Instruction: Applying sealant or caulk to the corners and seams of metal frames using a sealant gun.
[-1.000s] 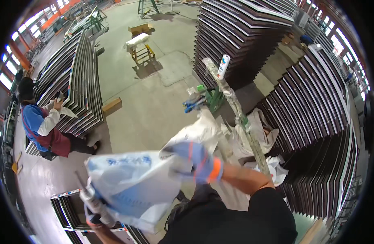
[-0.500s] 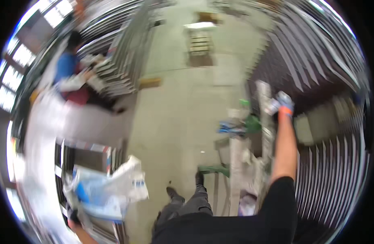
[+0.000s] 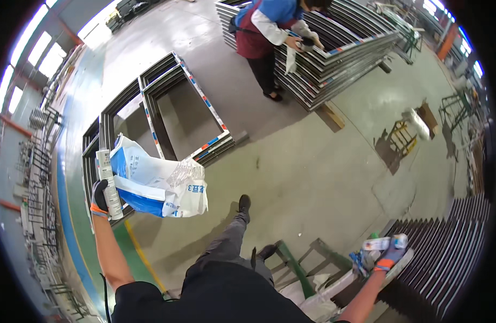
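The left hand (image 3: 99, 197), in a dark-palmed glove with an orange cuff, is closed around the lower part of a white cartridge (image 3: 106, 175). The cartridge stands near vertical in the view, slightly tilted. A white and blue plastic bag (image 3: 156, 183) extends from the cartridge toward the right, crumpled and partly unfolded; whether the fingers also pinch it cannot be determined. Both items appear in front of a low stack of dark rectangular frames (image 3: 205, 102); contact between bag and stack cannot be confirmed.

The right hand (image 3: 390, 255), in a grey-blue glove with an orange cuff, grips a second cartridge (image 3: 375, 244). This cartridge lies roughly crosswise, its round end facing right. The hand is located at the far end of a narrow beam (image 3: 334, 286), just beside a bundle of blue items (image 3: 358, 262). Green trestle legs (image 3: 293, 267) stand to the left of the beam. Dark profiles (image 3: 447, 258) are stacked in parallel to the right.

Ahead, a co-worker (image 3: 256, 37) stands at a taller frame stack (image 3: 339, 59), holding a white cloth (image 3: 291, 60). A yellow stool (image 3: 403, 139) stands farther right on the floor (image 3: 280, 172).
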The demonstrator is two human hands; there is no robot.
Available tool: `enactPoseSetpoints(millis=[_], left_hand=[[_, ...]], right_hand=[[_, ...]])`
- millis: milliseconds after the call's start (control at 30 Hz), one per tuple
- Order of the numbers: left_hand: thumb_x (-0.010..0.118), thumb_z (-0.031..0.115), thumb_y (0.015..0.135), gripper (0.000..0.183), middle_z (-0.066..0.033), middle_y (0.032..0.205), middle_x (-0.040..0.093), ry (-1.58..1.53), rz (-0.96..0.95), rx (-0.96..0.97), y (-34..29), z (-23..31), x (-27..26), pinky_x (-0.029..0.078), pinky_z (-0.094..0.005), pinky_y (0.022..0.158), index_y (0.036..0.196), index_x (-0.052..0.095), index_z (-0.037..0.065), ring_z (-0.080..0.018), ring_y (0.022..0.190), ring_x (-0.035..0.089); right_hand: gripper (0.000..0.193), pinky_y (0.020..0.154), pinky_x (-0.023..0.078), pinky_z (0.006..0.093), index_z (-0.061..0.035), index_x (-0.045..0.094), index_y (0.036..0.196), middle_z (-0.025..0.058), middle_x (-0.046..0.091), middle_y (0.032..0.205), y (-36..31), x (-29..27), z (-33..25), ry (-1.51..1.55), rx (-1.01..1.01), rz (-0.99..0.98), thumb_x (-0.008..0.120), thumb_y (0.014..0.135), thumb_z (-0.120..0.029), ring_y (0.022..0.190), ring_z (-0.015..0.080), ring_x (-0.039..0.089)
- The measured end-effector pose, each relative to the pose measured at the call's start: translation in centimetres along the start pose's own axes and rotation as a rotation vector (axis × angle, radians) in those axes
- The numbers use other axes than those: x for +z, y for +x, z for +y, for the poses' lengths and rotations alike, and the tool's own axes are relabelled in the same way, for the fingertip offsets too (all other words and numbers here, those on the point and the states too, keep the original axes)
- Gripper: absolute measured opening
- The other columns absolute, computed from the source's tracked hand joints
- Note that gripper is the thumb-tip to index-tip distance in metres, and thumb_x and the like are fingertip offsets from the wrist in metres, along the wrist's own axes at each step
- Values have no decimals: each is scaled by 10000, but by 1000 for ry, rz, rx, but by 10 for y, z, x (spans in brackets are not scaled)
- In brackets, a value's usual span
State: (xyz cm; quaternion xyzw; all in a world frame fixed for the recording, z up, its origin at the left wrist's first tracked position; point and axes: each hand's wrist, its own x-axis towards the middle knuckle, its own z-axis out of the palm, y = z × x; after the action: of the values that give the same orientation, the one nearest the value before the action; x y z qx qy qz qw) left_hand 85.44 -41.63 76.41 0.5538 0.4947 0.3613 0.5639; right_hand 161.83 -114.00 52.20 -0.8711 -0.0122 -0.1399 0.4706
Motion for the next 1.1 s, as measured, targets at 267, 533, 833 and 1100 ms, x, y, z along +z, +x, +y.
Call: enactPoseSetpoints(millis=[267,533,833,1100], left_hand=[[591,233,828,362,-102,876,670,-37,163,-95,152,-24,-18,528,-301,664,1068,655,-30,-195,722,646],[597,279,804,487,-82,922,667,46,162,-5,286,47,-4,482,-277,714,1172,636,-36,-153,792,616],[607,189,820,456,-99,960,672,-26,270,138,423,67,87,499,-282,709,1205,609,-54,-158,806,632],[635,135,796,325,-72,861,675,-162,487,139,554,80,155,499,-286,669,1073,655,-34,-147,751,627]], right_hand=[[225,699,547,328,-55,682,836,67,703,784,-158,276,-279,-64,-187,-870,789,657,-139,722,150,666],[306,713,543,302,-38,626,905,65,685,795,-196,463,-468,272,-242,-1101,808,667,-99,719,150,650],[388,751,541,311,-33,632,977,93,690,861,-141,687,-602,327,-342,-1381,813,665,-177,787,177,663],[313,674,534,286,-52,607,903,58,677,776,-137,845,-811,624,-738,-1640,783,653,-117,692,152,650]])
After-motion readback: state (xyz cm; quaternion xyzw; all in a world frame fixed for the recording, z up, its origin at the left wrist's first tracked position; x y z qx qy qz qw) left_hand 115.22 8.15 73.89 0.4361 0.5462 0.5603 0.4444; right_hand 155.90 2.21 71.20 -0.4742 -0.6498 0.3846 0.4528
